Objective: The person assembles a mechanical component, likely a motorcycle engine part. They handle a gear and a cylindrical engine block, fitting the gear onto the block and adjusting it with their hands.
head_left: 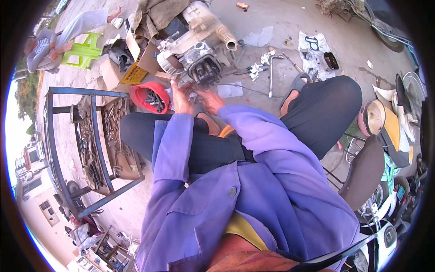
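Two grips of mine, the left grip (pixel 182 100) and the right grip (pixel 211 100), meet just in front of a greasy engine (pixel 199 65), which lies on the ground at twelve o'clock from them, its opened side facing me. My left fingers point up toward it and my right ones reach across toward the left, but the detail is too blurred for me to tell whether either grip is open, closed or pinching something small, or whether my fingertips touch the metal. At nine o'clock, just beside my left grip, sits a red bowl-like container (pixel 136 97) with dark metal parts (pixel 156 100) inside. An open cardboard box (pixel 110 72) stands at ten, and a brown cloth (pixel 156 20) is draped at eleven. A pale sheet of paper (pixel 230 90) lies near three o'clock; farther out, between two and three, is a bent metal wrench (pixel 271 79). At two, well apart from me, a dark flat gasket (pixel 312 46) rests on a white sheet (pixel 307 58). A blue metal rack (pixel 93 136) full of tools (pixel 87 145) stands at eight.
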Demonstrator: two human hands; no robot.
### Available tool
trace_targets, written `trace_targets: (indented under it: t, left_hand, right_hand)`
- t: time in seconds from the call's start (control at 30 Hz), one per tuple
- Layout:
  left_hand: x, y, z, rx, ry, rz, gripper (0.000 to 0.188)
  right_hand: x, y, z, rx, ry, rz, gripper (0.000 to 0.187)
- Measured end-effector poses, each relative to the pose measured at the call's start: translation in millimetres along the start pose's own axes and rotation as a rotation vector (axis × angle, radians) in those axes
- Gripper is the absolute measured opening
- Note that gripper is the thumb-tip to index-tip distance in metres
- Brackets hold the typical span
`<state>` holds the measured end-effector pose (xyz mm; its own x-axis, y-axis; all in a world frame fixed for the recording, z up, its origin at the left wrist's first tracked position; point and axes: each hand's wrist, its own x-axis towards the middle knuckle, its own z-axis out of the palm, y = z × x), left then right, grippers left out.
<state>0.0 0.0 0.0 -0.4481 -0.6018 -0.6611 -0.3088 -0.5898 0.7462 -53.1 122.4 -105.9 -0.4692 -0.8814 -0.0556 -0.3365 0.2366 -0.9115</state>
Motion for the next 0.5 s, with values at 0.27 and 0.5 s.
trace_targets:
  t: [0.27,0.5]
  left_hand:
    - [6,-15,7,-0.016,0.229,0.183,0.057]
    - [-20,-24,22,-0.059,0.27,0.312,0.035]
  right_hand:
    - [-39,29,-47,0.071,0.278,0.296,0.028]
    - [-51,48,-26,0.245,0.36,0.447,0.027]
